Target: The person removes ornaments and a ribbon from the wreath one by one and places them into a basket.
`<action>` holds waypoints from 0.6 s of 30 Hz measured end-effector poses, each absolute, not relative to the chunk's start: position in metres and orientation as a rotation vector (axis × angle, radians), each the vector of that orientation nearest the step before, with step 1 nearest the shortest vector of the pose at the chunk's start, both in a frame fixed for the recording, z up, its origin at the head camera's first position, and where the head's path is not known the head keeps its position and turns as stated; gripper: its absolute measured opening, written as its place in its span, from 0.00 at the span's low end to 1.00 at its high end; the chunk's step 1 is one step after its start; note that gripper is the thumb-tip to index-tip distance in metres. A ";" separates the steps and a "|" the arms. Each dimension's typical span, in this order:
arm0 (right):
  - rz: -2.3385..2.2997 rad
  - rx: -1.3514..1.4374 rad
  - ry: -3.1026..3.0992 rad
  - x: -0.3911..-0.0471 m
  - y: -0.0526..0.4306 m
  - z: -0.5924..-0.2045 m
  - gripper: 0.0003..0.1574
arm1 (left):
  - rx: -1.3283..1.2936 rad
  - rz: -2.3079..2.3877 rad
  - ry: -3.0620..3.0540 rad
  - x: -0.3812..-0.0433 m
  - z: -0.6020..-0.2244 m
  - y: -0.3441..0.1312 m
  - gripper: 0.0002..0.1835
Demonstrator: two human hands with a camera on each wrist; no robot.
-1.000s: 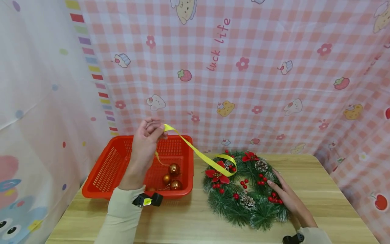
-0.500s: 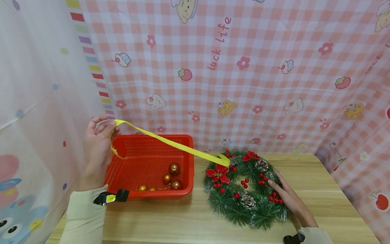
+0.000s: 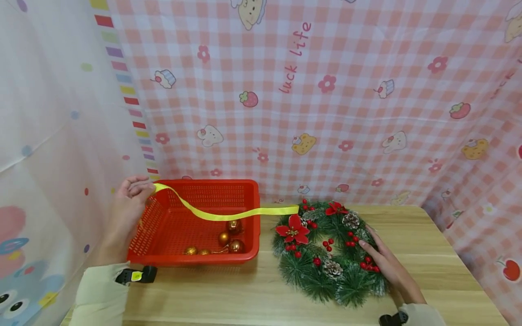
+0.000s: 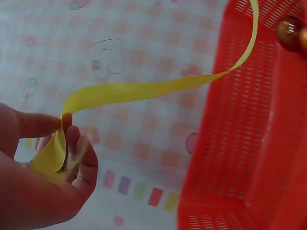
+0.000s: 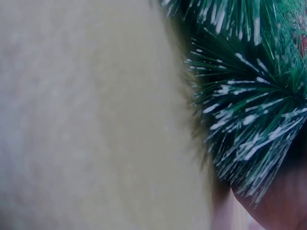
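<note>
My left hand (image 3: 126, 213) is raised over the left end of the red basket, pinching a yellow ribbon (image 3: 220, 217) between thumb and fingers. In the left wrist view, part of the ribbon (image 4: 139, 91) is bunched in the palm, with a thin frayed-looking strand beside it. From there it sags across the basket to the upper left edge of a green Christmas wreath (image 3: 314, 283); whether that end touches the wreath I cannot tell. My right hand (image 3: 391, 267) holds the wreath's right side, thumb on top. Its fingers are partly hidden by the greenery.
The red plastic basket (image 3: 195, 260) stands on the wooden table (image 3: 228, 299), left of the wreath. Several golden baubles (image 3: 236, 246) lie inside, towards its right and front. A pink checked cloth (image 3: 269, 122) hangs behind the table.
My left hand has moved left, then lowered, drawing the ribbon away from the wreath. The ribbon's loop over the wreath has straightened out. My right hand and the wreath have stayed put.
</note>
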State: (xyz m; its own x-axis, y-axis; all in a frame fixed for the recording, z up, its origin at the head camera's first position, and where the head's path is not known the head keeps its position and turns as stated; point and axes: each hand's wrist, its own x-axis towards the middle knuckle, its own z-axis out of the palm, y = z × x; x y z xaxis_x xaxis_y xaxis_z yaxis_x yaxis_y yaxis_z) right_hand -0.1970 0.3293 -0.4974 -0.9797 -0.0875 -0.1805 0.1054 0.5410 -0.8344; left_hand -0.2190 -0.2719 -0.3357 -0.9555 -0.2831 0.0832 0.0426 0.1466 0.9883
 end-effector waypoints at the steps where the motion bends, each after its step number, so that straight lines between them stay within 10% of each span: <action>1: -1.416 0.014 2.578 -0.197 0.329 -0.497 0.49 | 0.205 -1.819 -2.247 -0.220 -0.340 -0.270 0.13; 18: -1.408 0.040 2.578 -0.198 0.329 -0.499 0.51 | -0.060 -1.163 -2.841 -0.230 -0.369 -0.194 0.25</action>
